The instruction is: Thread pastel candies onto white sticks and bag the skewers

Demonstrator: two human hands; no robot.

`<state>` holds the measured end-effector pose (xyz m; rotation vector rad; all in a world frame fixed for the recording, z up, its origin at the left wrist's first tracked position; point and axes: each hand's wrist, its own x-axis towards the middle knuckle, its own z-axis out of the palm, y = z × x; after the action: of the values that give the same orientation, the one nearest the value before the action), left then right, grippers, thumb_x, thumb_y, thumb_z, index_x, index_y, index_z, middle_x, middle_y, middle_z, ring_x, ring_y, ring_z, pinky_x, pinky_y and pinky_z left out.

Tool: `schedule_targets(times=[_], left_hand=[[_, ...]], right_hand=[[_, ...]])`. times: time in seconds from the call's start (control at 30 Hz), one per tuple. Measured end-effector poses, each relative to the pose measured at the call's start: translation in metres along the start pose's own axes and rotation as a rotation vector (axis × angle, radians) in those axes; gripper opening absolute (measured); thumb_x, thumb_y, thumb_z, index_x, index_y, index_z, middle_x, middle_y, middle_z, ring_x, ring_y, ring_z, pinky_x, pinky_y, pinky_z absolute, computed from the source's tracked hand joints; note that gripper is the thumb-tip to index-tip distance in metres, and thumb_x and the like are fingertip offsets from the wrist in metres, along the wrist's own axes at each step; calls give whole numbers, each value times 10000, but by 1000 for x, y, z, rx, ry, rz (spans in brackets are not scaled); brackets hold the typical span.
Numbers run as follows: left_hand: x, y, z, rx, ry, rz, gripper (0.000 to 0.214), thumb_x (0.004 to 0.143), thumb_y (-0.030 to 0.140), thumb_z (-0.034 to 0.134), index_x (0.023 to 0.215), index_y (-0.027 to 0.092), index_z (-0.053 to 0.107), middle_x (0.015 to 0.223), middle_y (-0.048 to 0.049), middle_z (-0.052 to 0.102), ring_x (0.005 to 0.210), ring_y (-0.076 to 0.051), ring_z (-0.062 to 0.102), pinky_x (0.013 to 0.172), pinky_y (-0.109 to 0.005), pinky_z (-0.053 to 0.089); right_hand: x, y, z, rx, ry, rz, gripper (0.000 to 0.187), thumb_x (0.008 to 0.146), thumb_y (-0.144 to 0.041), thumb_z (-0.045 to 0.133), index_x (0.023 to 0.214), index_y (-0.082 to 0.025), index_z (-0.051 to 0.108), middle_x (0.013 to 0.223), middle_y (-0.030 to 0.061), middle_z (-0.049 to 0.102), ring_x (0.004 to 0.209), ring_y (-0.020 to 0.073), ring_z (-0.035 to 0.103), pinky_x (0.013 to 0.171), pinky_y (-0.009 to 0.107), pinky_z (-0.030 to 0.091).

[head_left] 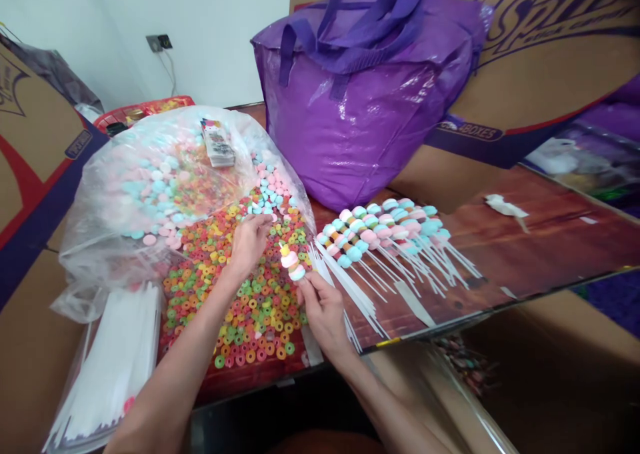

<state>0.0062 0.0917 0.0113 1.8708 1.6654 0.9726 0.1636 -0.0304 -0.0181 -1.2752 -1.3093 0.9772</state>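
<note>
My right hand point(324, 307) pinches a candy skewer point(292, 262) near its lower end. Pink, white and blue candies and a yellow ring are threaded on it. To its left, my left hand point(250, 241) reaches over the loose sweets with its fingers drawn together. A pale pink candy shows at its fingertips, though I cannot tell whether it is gripped. Under both hands spread colourful candy rings point(245, 307). Pink and blue round candies point(273, 184) lie just beyond the left hand. Finished-looking candy skewers point(390, 227) lie in rows to the right.
White sticks point(107, 361) fill a clear pack at the left; more loose sticks point(345, 291) lie right of the rings. A clear plastic bag point(100, 194) covers candies, with small cards point(218, 144) on top. A purple bag point(350, 121) and cardboard boxes point(565, 74) stand behind.
</note>
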Motion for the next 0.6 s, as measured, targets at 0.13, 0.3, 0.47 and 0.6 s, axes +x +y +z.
schedule_targets(times=[0.13,0.3,0.47,0.6], left_hand=[[38,-9,12,514,-102,126,440,898,95,434,1205,256,703,1222,-121,620,1029,-268,628,810,-337,490],[56,-12,15,722,-170,159,398,926,155,433,1205,279,689,1126,-110,655,1025,-281,633,768,-336,482],[57,-14,15,679,-77,173,398,959,192,400,1277,236,634,1193,-110,643,985,-256,648,779,-334,485],[54,-16,15,713,-209,320,403,959,163,386,1278,229,624,1211,-112,624,1024,-244,627,758,-311,487]], right_hand=[[-4,8,1,3,-22,34,338,968,-336,454,653,-217,433,567,-56,414,533,103,392,527,225,312],[-6,16,3,8,-45,53,327,978,-337,455,676,-218,415,583,-62,380,542,100,366,521,232,282],[-7,18,2,3,-54,55,327,987,-337,450,684,-217,421,594,-60,381,558,104,367,538,240,283],[-8,18,2,18,-67,69,324,990,-340,446,691,-220,412,595,-63,370,551,103,356,529,241,275]])
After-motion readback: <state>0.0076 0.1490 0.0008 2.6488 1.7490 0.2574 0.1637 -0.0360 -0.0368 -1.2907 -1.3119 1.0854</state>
